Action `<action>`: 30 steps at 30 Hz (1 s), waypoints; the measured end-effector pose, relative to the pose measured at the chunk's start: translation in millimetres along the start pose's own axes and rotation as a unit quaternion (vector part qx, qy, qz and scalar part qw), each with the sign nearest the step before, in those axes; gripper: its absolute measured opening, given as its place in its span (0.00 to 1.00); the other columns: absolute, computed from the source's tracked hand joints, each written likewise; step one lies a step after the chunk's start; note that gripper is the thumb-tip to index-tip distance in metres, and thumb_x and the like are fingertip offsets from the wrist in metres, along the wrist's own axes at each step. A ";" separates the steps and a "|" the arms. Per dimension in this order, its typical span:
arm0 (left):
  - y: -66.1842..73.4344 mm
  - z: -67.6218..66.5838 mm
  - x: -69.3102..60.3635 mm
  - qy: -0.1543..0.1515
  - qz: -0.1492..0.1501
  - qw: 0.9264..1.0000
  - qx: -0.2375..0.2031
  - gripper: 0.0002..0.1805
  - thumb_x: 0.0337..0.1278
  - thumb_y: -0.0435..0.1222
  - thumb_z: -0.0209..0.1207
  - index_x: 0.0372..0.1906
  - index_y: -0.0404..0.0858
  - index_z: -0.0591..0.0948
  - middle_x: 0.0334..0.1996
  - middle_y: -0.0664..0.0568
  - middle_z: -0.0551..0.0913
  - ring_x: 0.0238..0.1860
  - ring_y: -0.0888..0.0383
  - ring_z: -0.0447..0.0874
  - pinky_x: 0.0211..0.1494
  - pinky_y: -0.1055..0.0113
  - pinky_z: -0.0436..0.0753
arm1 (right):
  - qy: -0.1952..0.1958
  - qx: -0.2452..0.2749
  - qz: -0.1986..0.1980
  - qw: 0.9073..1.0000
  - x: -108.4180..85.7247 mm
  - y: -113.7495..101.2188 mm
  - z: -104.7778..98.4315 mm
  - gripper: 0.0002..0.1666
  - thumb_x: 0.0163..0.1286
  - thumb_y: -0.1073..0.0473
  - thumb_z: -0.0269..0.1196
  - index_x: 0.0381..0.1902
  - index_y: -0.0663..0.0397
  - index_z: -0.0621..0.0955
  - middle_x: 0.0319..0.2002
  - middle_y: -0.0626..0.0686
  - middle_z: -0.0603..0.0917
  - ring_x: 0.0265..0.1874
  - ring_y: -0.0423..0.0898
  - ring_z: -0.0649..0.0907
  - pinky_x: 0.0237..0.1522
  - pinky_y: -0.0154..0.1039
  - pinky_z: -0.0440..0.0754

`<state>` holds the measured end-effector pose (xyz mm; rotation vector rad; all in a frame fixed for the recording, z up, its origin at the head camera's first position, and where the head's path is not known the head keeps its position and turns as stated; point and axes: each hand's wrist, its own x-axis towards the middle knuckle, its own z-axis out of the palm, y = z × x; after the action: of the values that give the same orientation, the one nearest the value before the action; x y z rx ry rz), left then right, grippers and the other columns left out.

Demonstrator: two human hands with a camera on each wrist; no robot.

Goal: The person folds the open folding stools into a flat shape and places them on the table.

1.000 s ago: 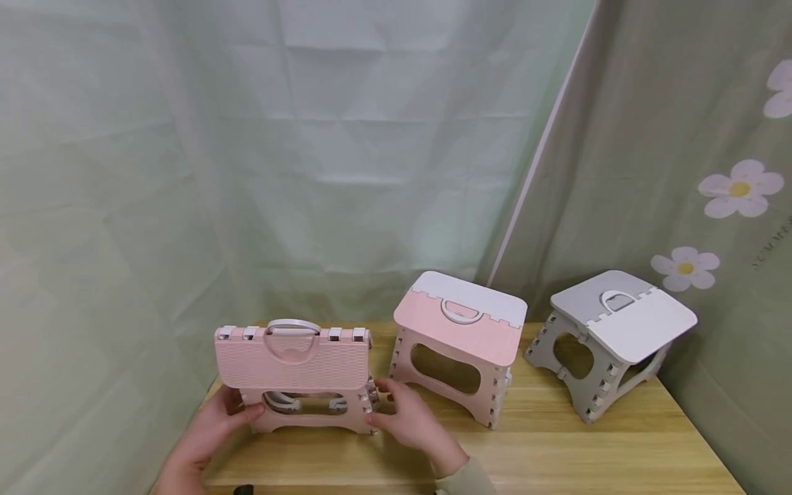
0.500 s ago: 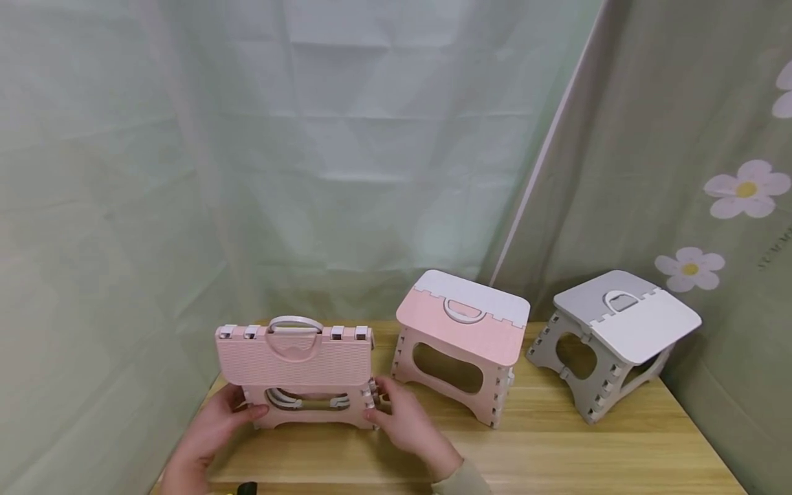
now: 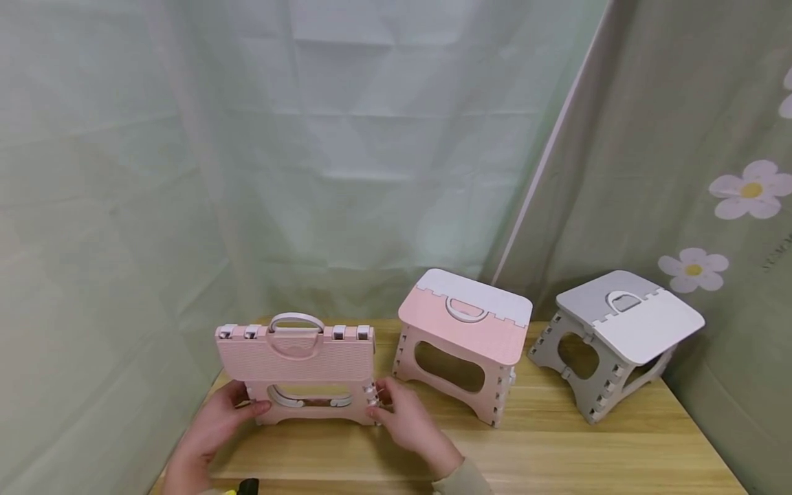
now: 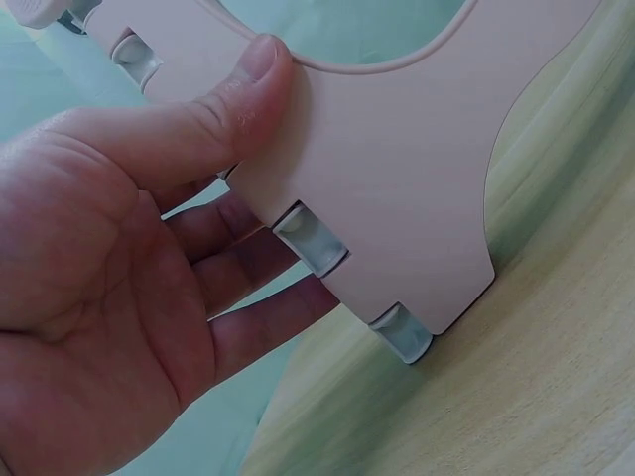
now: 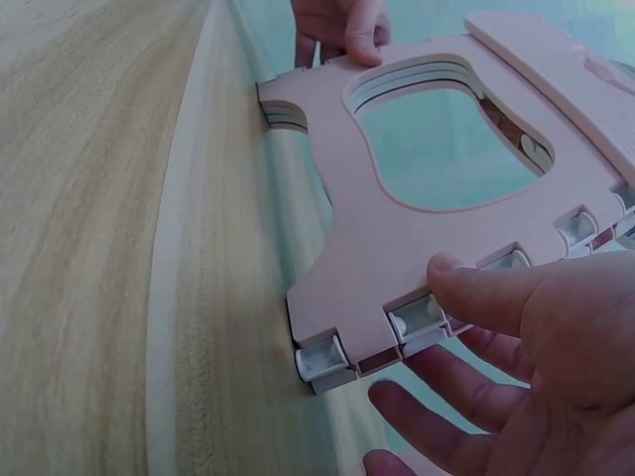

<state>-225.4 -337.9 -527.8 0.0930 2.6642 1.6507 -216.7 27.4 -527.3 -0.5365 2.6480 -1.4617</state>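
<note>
A pink folding stool (image 3: 247,357), partly folded, stands at the table's left with its top panel hanging over the front leg panel. Its white carry handle (image 3: 297,317) sticks up at the top edge. My left hand (image 3: 218,421) grips the left edge of the leg panel; in the left wrist view the thumb (image 4: 260,74) lies on the front face and the fingers go behind. At the opposite hinged edge my right hand (image 3: 405,418) pinches the leg panel, thumb (image 5: 486,293) in front. Some right fingers (image 5: 437,426) hang off the edge in the right wrist view.
An unfolded pink-and-white stool (image 3: 427,320) stands right of the held one, near my right hand. Farther right is an unfolded grey-and-white stool (image 3: 658,326). Curtains (image 3: 371,172) close off the back and sides of the wooden table (image 3: 526,454).
The held stool's rear leg panel has drawn closer to the front one, so more table shows through the opening. Both hands keep their hold; the view has shifted slightly.
</note>
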 end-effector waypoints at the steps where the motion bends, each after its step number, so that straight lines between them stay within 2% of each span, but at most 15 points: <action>1: 0.3 -0.3 0.0 -0.001 0.001 1.000 0.003 0.31 0.65 0.33 0.73 0.65 0.21 0.74 0.57 0.33 0.84 0.49 0.61 0.83 0.49 0.67 0.83 | -0.001 0.000 0.000 1.000 0.1 0.3 -0.1 0.19 0.72 0.57 0.74 0.56 0.53 0.82 0.47 0.48 0.88 0.48 0.47 0.87 0.56 0.49 0.83; 10: 1.6 -1.0 0.4 0.000 -0.017 1.000 0.004 0.33 0.66 0.34 0.73 0.68 0.22 0.73 0.59 0.33 0.83 0.52 0.57 0.82 0.49 0.67 0.83 | -0.018 0.003 -0.009 1.000 1.6 0.7 -0.2 0.17 0.74 0.59 0.71 0.57 0.57 0.82 0.46 0.45 0.85 0.46 0.41 0.84 0.53 0.41 0.84; 18: 1.3 -1.5 2.2 -0.012 -0.025 1.000 0.006 0.36 0.68 0.36 0.72 0.72 0.23 0.70 0.64 0.31 0.80 0.60 0.46 0.81 0.51 0.67 0.83 | -0.024 0.002 -0.003 1.000 0.4 2.4 0.9 0.16 0.74 0.60 0.71 0.57 0.56 0.83 0.46 0.45 0.84 0.46 0.41 0.84 0.53 0.41 0.83; 30: 0.5 -1.1 3.2 -0.012 -0.021 1.000 0.000 0.34 0.68 0.35 0.72 0.70 0.22 0.72 0.61 0.33 0.83 0.54 0.55 0.82 0.50 0.67 0.83 | -0.023 0.003 -0.001 1.000 0.7 4.0 1.6 0.16 0.74 0.60 0.72 0.55 0.57 0.83 0.46 0.45 0.83 0.46 0.41 0.84 0.54 0.42 0.84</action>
<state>-228.6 -338.6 -526.8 0.0577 2.6294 1.6278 -218.1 27.8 -531.4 -0.5651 2.6078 -1.4384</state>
